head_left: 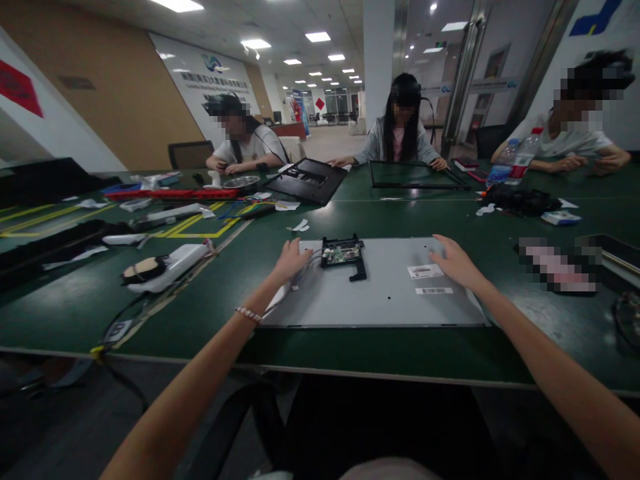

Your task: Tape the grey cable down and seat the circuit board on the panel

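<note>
A grey metal panel (380,293) lies flat on the green table (240,267) in front of me. A small circuit board in a black bracket (344,255) sits on its far edge, with thin wires running off to the left. My left hand (291,259) rests on the panel's far left corner beside those wires, fingers stretched out. My right hand (454,261) lies flat on the far right part of the panel, next to two white labels (426,272). Neither hand holds anything.
Three other people sit at the far side of the table. Before them lie a black monitor back cover (310,179) and a black frame (413,175). A white tool (165,267), red strips and loose parts crowd the left. Bottles (515,162) stand at the right.
</note>
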### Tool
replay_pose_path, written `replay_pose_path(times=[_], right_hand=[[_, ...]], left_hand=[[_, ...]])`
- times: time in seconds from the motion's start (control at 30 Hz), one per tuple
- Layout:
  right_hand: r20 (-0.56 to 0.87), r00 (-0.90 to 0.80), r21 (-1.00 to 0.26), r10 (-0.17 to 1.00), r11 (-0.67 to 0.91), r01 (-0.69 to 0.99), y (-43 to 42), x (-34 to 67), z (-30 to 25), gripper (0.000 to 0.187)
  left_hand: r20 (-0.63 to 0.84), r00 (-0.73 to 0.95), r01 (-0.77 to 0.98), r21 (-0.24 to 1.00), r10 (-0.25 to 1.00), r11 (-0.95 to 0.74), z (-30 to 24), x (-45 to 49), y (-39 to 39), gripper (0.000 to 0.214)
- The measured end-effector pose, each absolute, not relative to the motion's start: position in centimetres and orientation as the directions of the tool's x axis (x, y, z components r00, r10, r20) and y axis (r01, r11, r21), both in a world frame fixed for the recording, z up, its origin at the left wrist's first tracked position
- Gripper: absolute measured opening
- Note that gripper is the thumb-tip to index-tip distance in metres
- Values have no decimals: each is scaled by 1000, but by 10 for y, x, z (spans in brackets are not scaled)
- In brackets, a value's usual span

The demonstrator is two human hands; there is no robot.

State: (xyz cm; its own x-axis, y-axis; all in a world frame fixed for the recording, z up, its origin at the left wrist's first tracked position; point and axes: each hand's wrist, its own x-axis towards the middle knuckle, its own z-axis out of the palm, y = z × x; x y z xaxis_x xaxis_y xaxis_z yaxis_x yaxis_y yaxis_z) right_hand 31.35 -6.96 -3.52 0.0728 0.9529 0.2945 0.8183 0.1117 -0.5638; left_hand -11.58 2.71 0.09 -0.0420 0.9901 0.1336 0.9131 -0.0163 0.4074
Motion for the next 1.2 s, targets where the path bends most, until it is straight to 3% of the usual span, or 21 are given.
replay_pose_path(times=[0.1,0.17,0.27,0.4,0.73,1.2], right_hand=[[241,25,-409,970,78,909,-74,311,-40,66],[153,7,-308,988,41,951,-78,308,-41,66],[52,-19,-205,998,30,978,-84,305,-41,64],[35,-21,-145,999,26,989,-88,304,-36,62],[-43,5,-134,999,-11,991,-90,317,-31,65],[-41,24,-218,999,-32,975,-95,349,-43,67]], left_hand=[[141,-24,947,321,990,-23,2,-103,27,75],[201,97,939,306,975,-157,4,-96,29,82],[180,373,834,366,910,-414,6,-86,35,93],[70,532,747,431,844,-507,6,-81,41,106],[48,601,671,512,798,-537,9,-73,35,104],[93,673,629,451,734,-633,11,-17,-9,108]])
